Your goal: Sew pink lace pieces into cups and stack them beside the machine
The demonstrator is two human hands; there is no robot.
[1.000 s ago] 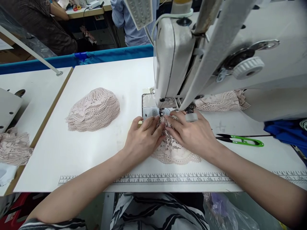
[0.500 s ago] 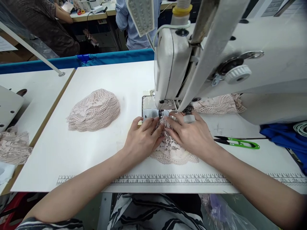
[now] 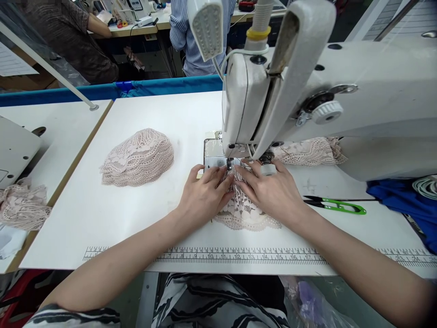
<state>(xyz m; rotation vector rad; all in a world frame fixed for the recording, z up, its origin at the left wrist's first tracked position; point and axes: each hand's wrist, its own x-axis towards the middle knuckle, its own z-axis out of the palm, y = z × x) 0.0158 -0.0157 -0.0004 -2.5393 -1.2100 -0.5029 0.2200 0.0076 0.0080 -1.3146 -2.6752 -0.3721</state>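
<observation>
A pale pink scalloped lace piece (image 3: 244,209) lies under the presser foot (image 3: 229,163) of a white sewing machine (image 3: 244,95), its wavy edge spread toward me. My left hand (image 3: 206,193) is on the left side of the lace, fingers bent and closed on it close to the foot. From the right, my right hand (image 3: 269,187) grips the same lace, its thumb and index finger near the needle area. The fingertips are partly hidden by the lace and the machine head.
A stack of matching lace pieces (image 3: 138,157) lies to the left. More lace (image 3: 310,151) rests behind the needle, under the machine arm. Green thread snips (image 3: 336,206) and blue cloth (image 3: 392,196) are at the right. A printed ruler (image 3: 239,256) runs along the front edge. Two people are across the table.
The lace's scalloped edge has crept slightly toward the needle. My hands keep nearly the same place and grip. The camera view has shifted a little.
</observation>
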